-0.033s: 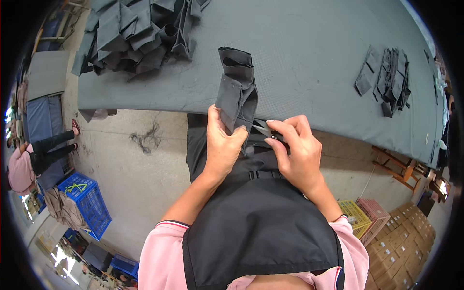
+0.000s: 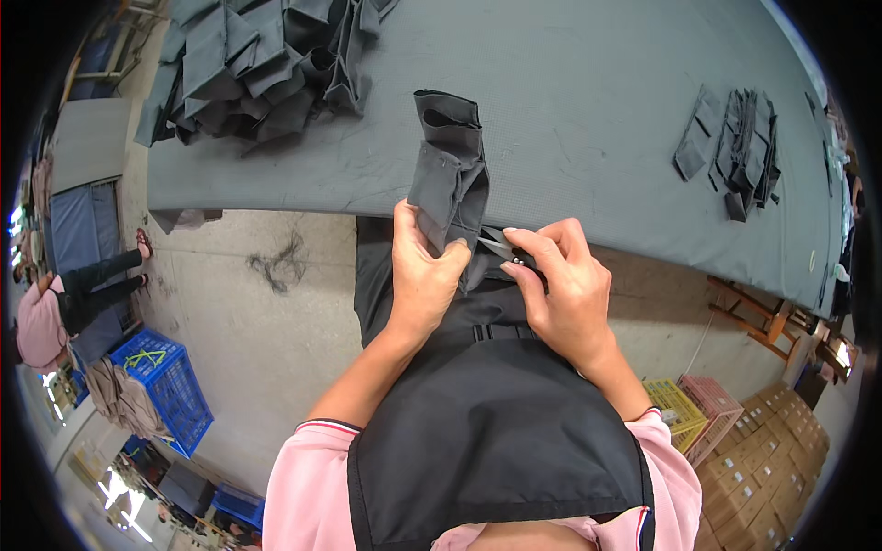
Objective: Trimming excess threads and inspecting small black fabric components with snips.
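Observation:
My left hand is closed on a dark grey sewn fabric strip with folded, pocket-like parts. The strip's far end stands up over the table's near edge. Between the thumb and fingers of my right hand are small thread snips, their pointed metal blades aimed left. The tips lie right beside the strip's lower end, close to my left thumb. Whether they touch the cloth or a thread, I cannot make out. Most of the dark handle is hidden by my fingers.
A grey-covered table spans the far side. It bears a big heap of similar pieces at left and a smaller stack at right. Loose threads litter the floor. A blue crate and a person are at left, cartons at right.

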`<act>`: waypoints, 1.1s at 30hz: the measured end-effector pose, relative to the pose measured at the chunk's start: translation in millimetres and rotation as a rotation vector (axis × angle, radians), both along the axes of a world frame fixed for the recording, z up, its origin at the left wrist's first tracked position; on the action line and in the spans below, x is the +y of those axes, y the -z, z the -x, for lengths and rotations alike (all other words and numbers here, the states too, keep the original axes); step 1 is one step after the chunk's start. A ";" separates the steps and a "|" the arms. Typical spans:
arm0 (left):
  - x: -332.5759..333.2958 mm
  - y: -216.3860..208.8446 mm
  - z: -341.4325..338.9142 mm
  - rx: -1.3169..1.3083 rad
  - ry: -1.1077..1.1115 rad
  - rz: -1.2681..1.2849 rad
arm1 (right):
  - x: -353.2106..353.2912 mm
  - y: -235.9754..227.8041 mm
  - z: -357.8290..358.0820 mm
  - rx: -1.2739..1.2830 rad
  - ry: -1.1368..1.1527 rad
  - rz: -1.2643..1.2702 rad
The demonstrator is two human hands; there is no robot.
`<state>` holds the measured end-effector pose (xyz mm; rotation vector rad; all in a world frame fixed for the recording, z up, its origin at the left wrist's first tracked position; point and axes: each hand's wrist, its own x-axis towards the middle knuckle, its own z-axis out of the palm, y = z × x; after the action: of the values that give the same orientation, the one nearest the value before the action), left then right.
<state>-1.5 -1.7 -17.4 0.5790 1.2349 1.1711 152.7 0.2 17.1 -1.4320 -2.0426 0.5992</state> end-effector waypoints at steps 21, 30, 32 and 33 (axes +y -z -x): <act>-0.3 3.9 -3.2 0.088 -0.024 -0.107 | 7.6 12.6 -2.4 0.344 0.042 0.300; 12.6 -0.2 9.2 -0.400 0.100 0.043 | 32.7 28.2 28.2 0.782 0.088 0.387; 10.2 5.8 13.7 -0.318 0.095 -0.045 | 23.3 35.1 32.3 0.887 0.095 0.475; 11.4 5.7 15.6 -0.314 0.088 -0.047 | 16.9 33.7 33.0 0.836 0.095 0.424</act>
<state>-17.1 9.7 -23.1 0.4593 0.9081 1.1686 119.7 17.1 -16.5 -1.1799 -1.2191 1.3722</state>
